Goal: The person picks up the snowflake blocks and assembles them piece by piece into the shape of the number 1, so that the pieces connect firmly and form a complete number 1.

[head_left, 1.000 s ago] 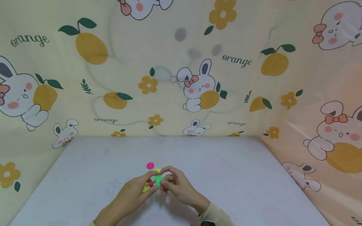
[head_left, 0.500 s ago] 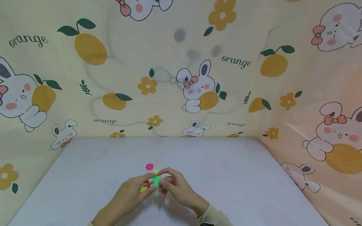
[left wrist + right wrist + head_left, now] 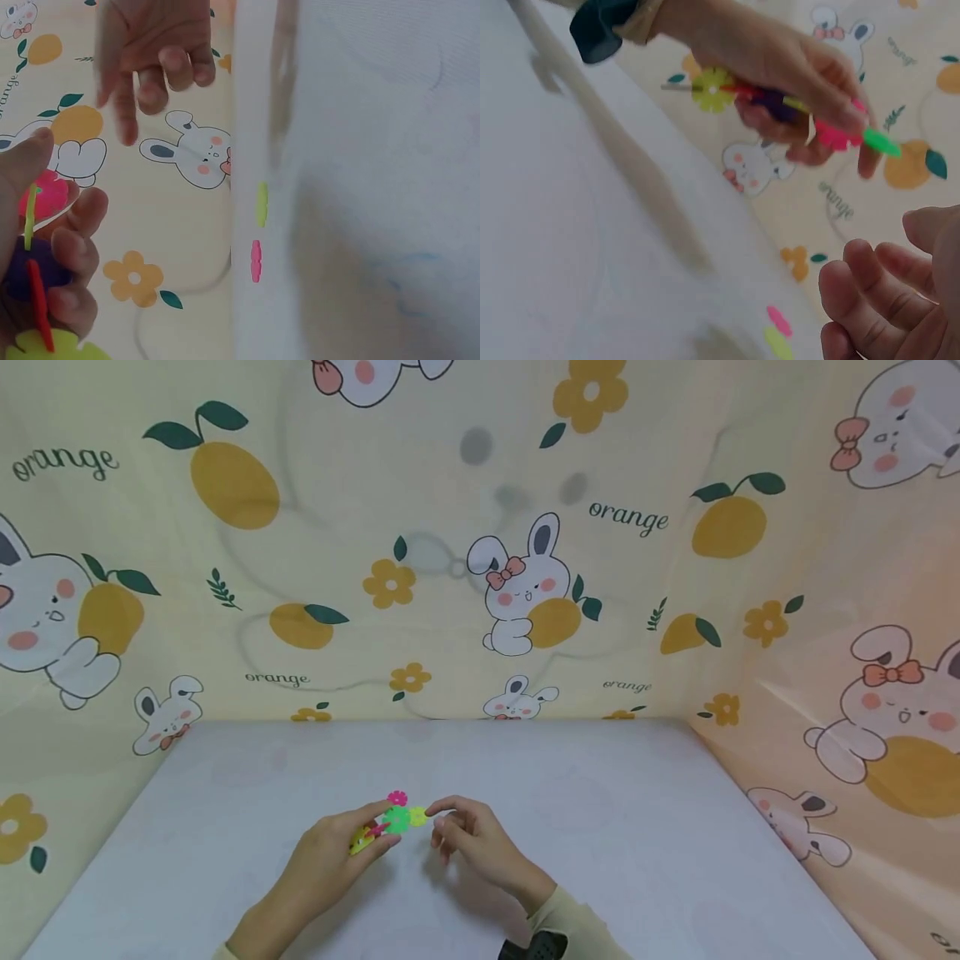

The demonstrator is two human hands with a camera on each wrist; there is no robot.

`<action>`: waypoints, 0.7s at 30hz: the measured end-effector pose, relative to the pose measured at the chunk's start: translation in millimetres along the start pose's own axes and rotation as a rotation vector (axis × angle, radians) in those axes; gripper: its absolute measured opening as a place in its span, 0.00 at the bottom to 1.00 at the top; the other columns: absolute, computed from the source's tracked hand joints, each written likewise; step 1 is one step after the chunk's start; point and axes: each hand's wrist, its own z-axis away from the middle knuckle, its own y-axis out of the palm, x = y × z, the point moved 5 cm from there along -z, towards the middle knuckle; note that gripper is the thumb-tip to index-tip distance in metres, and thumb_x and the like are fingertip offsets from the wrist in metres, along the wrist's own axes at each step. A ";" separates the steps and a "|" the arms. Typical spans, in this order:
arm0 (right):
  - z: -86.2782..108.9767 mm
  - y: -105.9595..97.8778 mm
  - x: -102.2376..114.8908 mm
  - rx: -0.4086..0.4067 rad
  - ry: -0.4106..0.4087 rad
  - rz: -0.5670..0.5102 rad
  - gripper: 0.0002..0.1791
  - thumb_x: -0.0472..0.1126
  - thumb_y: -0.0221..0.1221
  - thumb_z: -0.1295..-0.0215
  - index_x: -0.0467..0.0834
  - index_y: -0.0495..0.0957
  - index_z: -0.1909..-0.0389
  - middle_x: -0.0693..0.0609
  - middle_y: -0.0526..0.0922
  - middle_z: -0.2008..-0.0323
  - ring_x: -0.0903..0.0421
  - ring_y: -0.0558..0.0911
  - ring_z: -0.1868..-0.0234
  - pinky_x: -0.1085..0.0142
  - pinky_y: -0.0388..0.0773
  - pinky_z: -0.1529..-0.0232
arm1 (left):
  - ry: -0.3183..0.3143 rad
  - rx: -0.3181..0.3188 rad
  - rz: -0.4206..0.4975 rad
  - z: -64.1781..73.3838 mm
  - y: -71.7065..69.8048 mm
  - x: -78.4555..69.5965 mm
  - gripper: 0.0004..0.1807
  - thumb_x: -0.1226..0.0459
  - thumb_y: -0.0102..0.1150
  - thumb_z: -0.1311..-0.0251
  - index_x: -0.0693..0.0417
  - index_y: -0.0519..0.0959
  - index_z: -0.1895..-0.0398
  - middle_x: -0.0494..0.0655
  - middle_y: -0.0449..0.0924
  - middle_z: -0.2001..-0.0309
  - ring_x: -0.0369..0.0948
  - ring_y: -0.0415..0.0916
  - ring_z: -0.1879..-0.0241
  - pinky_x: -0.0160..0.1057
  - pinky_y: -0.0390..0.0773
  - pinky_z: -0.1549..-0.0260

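My left hand point(image 3: 322, 856) grips a chain of interlocked flower-shaped plastic discs. A green disc point(image 3: 397, 820) stands at its far end, beyond the fingertips. In the left wrist view the curled fingers partly cover a pink disc point(image 3: 46, 196) and a purple disc point(image 3: 30, 262), with a red disc point(image 3: 39, 304) seen edge-on below. The right wrist view shows a yellow disc point(image 3: 712, 90) nearer the wrist end. My right hand point(image 3: 483, 847) holds nothing, its fingers loosely bent. Its index fingertip overlaps a loose yellow disc point(image 3: 417, 816) in the head view.
A loose pink disc point(image 3: 397, 797) lies on the white table point(image 3: 600, 827) close to the yellow one. Patterned cloth point(image 3: 450, 635) rises behind the table and along both sides. A dark band point(image 3: 534, 946) sits on the right wrist.
The right hand has come off the green disc. My left hand has shifted left and slightly away with the chain, uncovering more of the yellow disc on the table.
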 end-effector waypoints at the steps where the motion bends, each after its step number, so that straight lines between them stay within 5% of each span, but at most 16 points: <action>1: -2.4 -0.6 -3.1 -0.003 0.002 0.011 0.18 0.38 0.50 0.22 0.28 0.72 0.41 0.20 0.77 0.64 0.55 0.80 0.75 0.67 0.82 0.66 | 0.000 0.000 0.000 0.0 -0.2 0.1 0.24 0.52 0.72 0.43 0.49 0.84 0.44 0.43 0.90 0.56 0.37 0.84 0.61 0.42 0.84 0.60; 10: -19.8 -4.8 -33.8 -0.026 0.058 0.190 0.14 0.36 0.53 0.25 0.34 0.78 0.45 0.32 0.84 0.63 0.60 0.80 0.71 0.72 0.74 0.72 | -0.073 0.049 -0.006 -0.3 0.8 0.6 0.24 0.52 0.72 0.43 0.47 0.84 0.44 0.42 0.89 0.58 0.36 0.82 0.62 0.43 0.83 0.59; 16: -30.5 -8.1 -35.3 -0.054 0.113 0.379 0.16 0.42 0.57 0.25 0.42 0.80 0.42 0.51 0.83 0.59 0.60 0.78 0.62 0.71 0.76 0.63 | -0.060 0.050 0.008 1.0 1.2 1.4 0.24 0.51 0.71 0.42 0.49 0.83 0.43 0.47 0.89 0.51 0.44 0.86 0.54 0.50 0.84 0.53; 21: -38.3 -5.7 -41.2 -0.082 0.171 0.516 0.18 0.43 0.62 0.30 0.44 0.80 0.41 0.54 0.79 0.57 0.60 0.74 0.59 0.69 0.74 0.58 | -0.070 0.070 0.018 0.9 2.1 1.6 0.25 0.50 0.70 0.41 0.50 0.84 0.43 0.50 0.87 0.47 0.47 0.86 0.51 0.52 0.84 0.51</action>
